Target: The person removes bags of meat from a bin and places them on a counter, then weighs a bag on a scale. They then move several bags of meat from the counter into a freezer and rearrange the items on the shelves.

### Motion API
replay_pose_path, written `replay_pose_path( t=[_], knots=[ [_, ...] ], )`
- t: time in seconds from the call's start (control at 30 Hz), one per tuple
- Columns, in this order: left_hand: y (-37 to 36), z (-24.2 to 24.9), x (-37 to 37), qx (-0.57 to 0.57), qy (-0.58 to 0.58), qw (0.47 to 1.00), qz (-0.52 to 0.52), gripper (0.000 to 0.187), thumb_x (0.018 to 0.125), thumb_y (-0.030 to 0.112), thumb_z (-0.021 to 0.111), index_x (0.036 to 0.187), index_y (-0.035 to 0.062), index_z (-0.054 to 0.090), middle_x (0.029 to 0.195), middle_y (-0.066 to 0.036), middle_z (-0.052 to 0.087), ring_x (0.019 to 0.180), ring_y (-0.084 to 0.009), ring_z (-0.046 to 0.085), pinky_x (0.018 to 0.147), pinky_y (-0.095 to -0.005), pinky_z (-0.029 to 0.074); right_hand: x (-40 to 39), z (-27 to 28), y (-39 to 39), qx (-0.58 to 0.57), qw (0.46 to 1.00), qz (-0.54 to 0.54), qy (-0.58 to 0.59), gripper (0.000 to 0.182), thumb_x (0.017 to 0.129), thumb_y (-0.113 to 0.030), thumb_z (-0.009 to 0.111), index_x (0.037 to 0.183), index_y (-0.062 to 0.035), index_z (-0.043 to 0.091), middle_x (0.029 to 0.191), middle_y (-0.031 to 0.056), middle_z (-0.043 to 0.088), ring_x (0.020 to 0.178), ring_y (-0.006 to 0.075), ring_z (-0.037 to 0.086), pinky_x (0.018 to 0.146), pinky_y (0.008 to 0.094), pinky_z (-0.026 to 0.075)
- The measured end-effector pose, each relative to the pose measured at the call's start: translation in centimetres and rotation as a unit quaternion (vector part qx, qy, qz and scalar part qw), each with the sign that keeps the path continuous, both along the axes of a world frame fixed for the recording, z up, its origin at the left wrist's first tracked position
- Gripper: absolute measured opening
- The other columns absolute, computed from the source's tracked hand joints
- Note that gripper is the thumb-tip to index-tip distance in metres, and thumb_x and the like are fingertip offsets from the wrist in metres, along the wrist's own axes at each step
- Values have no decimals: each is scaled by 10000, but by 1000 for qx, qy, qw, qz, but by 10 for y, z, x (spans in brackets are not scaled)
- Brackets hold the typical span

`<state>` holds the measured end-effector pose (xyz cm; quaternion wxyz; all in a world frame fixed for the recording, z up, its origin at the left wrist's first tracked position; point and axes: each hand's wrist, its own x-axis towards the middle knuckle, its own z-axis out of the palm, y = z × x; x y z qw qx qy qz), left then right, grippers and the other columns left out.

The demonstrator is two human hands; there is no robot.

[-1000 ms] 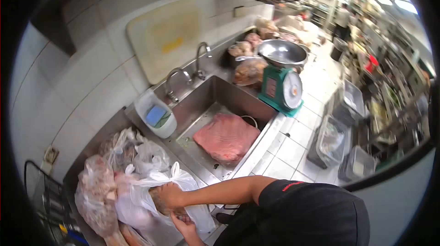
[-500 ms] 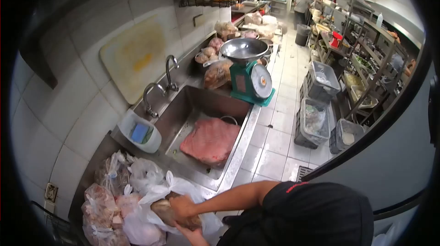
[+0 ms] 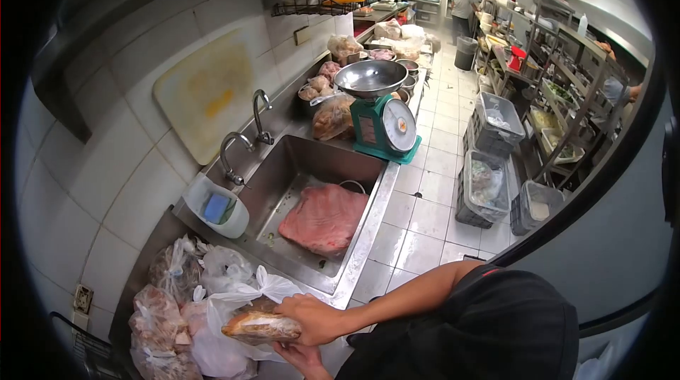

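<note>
My right hand (image 3: 312, 318) is wrapped over a brown slab with pale edges (image 3: 261, 326), which looks like a piece of frozen meat. The slab is tilted, one cut side turned up, above an open white plastic bag (image 3: 273, 284). From below, my left hand (image 3: 301, 357) grips its near edge; part of that hand is hidden behind the right one. Beside the slab lie knotted clear bags of pale pink meat (image 3: 156, 327). A large slab of raw pink meat (image 3: 324, 218) lies flat in the steel sink (image 3: 297, 150).
A green dial scale with a steel bowl (image 3: 384, 125) stands past the sink. Two taps (image 3: 261, 118) rise behind it, near a white container with a blue sponge (image 3: 219, 210). Grey crates (image 3: 485, 189) line the tiled aisle. A person (image 3: 462, 10) stands far back.
The brown slab has been lifted and turned, so its pale cut side now shows. My right hand has moved slightly right and rotated with it.
</note>
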<state>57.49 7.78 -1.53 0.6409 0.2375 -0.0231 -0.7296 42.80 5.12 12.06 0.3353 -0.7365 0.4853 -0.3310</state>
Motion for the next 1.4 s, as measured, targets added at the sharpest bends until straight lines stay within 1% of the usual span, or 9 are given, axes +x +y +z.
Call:
replay_pose_path(
  t=[0.27,0.5,0.73,0.9,1.0,1.2,1.3,1.33,1.4],
  knots=[
    [-39,52,-24,-268,12,963,-29,667,894,501,530,1405,94,397,1379,-102,468,1273,-278,450,1080,-455,355,-33,31,3,-164,957,12,-238,748,652,-165,795,1306,-27,459,1190,148,544,1082,329,516,947,412,402],
    [-39,106,-60,-239,-62,967,62,773,800,463,700,1398,81,393,1292,-151,543,1215,-341,505,1040,-522,411,-71,17,-7,-131,928,61,-343,733,650,-122,821,1289,-34,472,1243,125,533,1179,264,512,1015,349,386],
    [-18,165,-107,-200,-115,961,153,598,813,331,668,1317,57,500,1291,-105,565,1167,-269,557,1029,-440,440,-105,34,-28,-151,871,114,-453,753,624,-52,839,1273,-5,459,1233,171,519,1171,292,513,990,365,409],
    [-2,148,-139,-211,-111,961,137,481,809,322,711,1191,62,576,1197,-107,619,1093,-258,590,959,-438,474,-148,10,-29,3,910,287,-300,448,794,-89,713,1222,-44,585,1237,142,574,1181,281,519,1024,395,403],
    [3,198,-177,-165,-207,933,243,518,835,181,697,1282,23,489,1179,-105,614,1063,-230,603,945,-387,479,-149,5,-20,12,881,227,-416,432,807,13,668,1224,30,553,1212,114,591,1092,230,567,970,362,450],
    [32,306,-178,-250,-412,805,346,844,865,167,682,1483,-8,135,1411,-114,395,1288,-195,401,1090,-332,330,-101,70,-40,-8,749,310,-585,664,866,-61,610,1434,37,281,1468,200,343,1292,280,414,1113,390,319],
    [75,360,-172,-258,-562,713,329,961,899,258,640,1493,-34,-57,1542,-152,133,1428,-229,134,1157,-336,141,-89,121,-18,200,759,254,-565,222,821,-84,685,1023,6,664,843,123,659,784,204,650,547,274,466],
    [94,376,-175,-228,-605,681,344,972,907,317,631,1489,-47,-57,1556,-182,102,1446,-244,91,1159,-327,125,-77,121,-26,168,736,334,-564,263,870,-227,686,995,4,667,925,178,676,807,267,664,680,276,550],
    [127,393,-177,-144,-727,547,390,959,906,340,632,1502,-22,-26,1574,-179,75,1456,-263,84,1156,-368,158,-38,152,-7,266,591,340,-682,430,883,-83,598,1282,59,522,1318,203,523,1228,283,496,1089,421,350]
  ],
)
